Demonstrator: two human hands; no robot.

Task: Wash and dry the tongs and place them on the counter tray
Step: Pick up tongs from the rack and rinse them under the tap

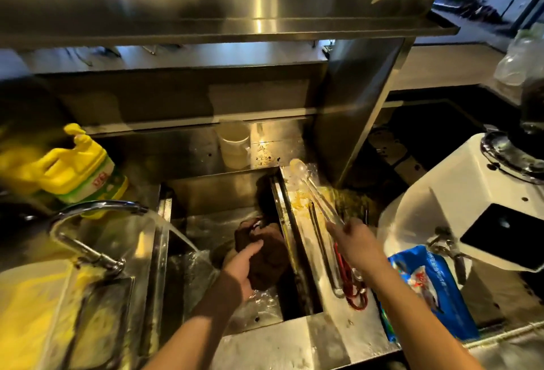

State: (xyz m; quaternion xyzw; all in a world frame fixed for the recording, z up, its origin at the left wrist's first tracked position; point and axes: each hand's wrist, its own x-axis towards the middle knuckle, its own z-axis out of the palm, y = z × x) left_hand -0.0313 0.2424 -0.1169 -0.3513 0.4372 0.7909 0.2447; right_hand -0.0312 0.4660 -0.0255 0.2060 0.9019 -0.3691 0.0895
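The tongs [316, 196] are held in the right hand [354, 244], gripped at their near end, with the clear rounded tips reaching toward the far end of the tray [326, 287] that sits on the counter just right of the sink [182, 190]. They appear to be over the tray or just touching it; contact cannot be confirmed. The right fingers [335, 229] are closed around the two arms, which are squeezed near together. The tongs look light, stiff and springy, made of clear plastic, and likely slippery if wet; a hold near the hinge end, as now, gives control, though the arms would spring apart if the grip were eased. Other utensils lie on the tray, among them a metal pair and a red tool [350, 278] close by the right wrist, so a bare strip of tray should be sought for setting down.

The left hand [241, 266] is over the sink, its fingers curled onto a dark cloth [265, 254] which is pinched against the palm. Water is running from the tap [97, 210] into the sink. A yellow bottle [76, 166] stands at the far left of the counter, and a blue packet [429, 290] lies right of the tray. By judgement, washing and drying are done and placing is in hand
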